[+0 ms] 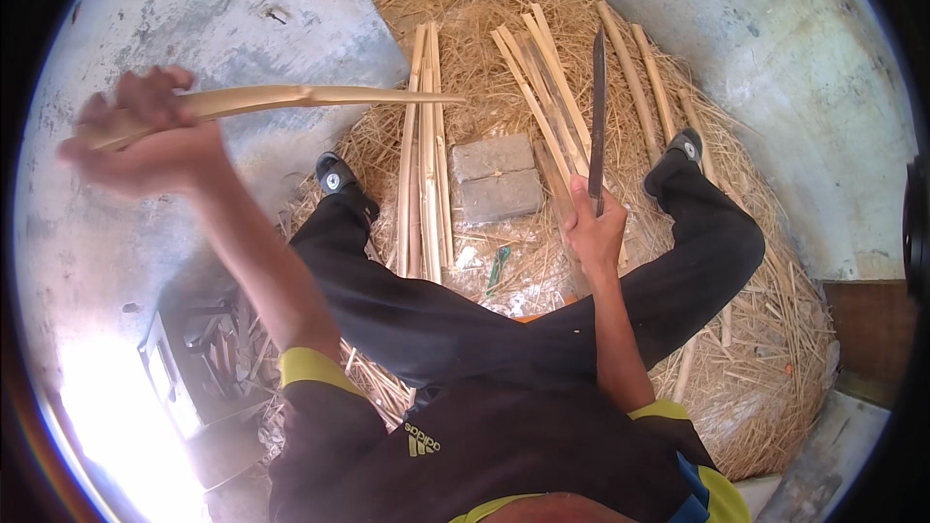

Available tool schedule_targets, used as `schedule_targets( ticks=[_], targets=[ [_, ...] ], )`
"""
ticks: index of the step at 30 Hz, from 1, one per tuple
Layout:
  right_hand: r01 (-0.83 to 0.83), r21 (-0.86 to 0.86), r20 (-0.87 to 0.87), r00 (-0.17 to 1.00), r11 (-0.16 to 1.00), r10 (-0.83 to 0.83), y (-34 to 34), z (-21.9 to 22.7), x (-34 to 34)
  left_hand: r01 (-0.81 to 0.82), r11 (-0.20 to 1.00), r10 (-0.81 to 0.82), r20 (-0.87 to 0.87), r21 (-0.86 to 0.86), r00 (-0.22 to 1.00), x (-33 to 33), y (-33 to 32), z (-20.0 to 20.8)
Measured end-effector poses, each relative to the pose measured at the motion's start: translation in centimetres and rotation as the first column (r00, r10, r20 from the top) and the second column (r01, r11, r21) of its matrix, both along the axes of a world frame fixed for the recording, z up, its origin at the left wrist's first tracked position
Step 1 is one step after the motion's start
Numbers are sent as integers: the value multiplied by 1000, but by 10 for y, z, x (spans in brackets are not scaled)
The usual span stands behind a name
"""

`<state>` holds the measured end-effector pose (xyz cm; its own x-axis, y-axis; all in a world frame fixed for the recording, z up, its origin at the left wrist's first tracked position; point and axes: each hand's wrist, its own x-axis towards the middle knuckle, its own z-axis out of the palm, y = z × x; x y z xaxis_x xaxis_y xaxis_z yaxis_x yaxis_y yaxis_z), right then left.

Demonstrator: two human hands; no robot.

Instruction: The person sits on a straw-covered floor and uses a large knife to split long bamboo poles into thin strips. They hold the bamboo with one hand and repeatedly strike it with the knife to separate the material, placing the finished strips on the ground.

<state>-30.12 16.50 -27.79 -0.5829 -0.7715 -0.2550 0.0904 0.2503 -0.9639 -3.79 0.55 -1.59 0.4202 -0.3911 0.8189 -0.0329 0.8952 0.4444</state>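
Readying a cut, apparently: your left hand (155,140) gripped a bamboo strip (339,96), ten o'clock; right hand (598,230) clenched a knife (597,116) pointing twelve; next likely called for aligning both.

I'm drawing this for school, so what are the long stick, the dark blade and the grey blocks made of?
The long stick: probably split bamboo, smooth and pale yellow, with a knot-like ridge partway along.
The dark blade: likely metal with a dull finish, being thin and straight.
The grey blocks: maybe concrete or brick, with flat, dull faces; I can't tell which.
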Motion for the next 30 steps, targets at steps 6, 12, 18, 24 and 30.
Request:
schedule_targets(
  ticks=[6,12,18,24,30],
  targets=[
    [-189,-137,63,978,972,199,22,20,13,43,999,-45,61,21,997,-51,7,-55],
    [-446,-289,-30,889,847,457,41,70,37,242,969,-245,72,51,967,-66,43,-45],
    [-514,-204,-245,850,833,465,44,88,59,405,910,-414,124,90,902,-83,52,-98],
    [-511,4,-290,822,860,490,31,65,51,332,939,-341,99,95,935,-75,54,-103],
    [-296,-555,-90,950,778,298,35,115,63,285,953,-291,50,103,955,-80,54,-101]
  ],
)
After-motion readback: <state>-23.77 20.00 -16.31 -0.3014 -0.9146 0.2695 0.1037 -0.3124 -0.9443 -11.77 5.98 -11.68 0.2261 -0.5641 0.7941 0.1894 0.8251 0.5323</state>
